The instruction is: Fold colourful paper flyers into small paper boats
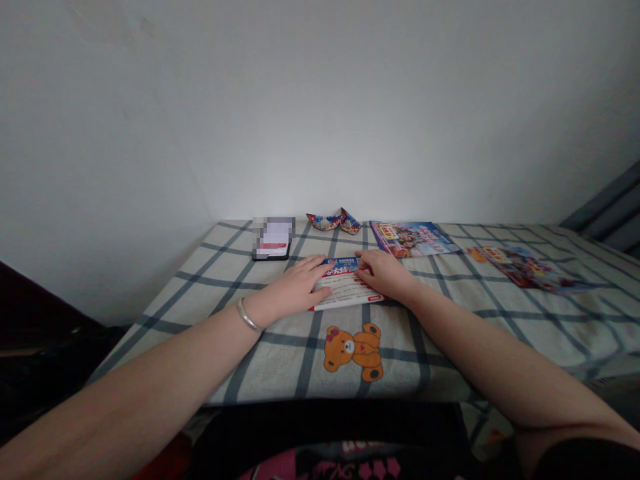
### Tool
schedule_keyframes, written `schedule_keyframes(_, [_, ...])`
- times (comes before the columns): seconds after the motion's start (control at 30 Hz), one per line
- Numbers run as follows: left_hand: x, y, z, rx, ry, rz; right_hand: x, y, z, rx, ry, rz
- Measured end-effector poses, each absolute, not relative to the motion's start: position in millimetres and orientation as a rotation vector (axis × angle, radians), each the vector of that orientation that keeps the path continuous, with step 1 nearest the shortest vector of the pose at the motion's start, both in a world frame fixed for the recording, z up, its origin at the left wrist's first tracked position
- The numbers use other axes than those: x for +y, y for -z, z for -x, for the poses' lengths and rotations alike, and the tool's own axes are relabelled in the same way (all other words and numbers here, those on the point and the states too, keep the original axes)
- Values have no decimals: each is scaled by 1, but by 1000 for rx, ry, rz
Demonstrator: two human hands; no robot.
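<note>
A printed leaflet (pixel 345 283) lies flat on the checked tablecloth in front of me, with a blue and red top and a white lower part bearing lines of text. My left hand (pixel 300 283) rests on its left side, fingers stretched out and thumb apart. A silver bangle (pixel 249 315) circles the left wrist. At the leaflet's upper right, my right hand (pixel 385 273) has its fingers curled in, thumb and fingertips together at the edge. Part of the leaflet is hidden under both hands.
A smartphone (pixel 274 238) with a lit screen lies at the back left. Two folded paper pieces (pixel 334 221) sit near the wall (pixel 320 107). Two colourful leaflets, one behind (pixel 415 239) and one farther right (pixel 530 268), lie on the tablecloth (pixel 270 373).
</note>
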State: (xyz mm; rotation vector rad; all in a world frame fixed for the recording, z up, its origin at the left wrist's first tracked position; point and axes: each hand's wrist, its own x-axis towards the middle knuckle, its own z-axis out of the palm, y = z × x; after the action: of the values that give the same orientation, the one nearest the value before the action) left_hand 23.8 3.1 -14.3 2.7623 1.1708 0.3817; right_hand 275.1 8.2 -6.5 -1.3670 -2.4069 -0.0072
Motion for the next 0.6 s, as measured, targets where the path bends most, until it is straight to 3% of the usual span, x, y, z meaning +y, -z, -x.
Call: schedule_keyframes(0.6, [0,9,-25,1206,-450,-2765,7,4,-277,-2308,-132,1245])
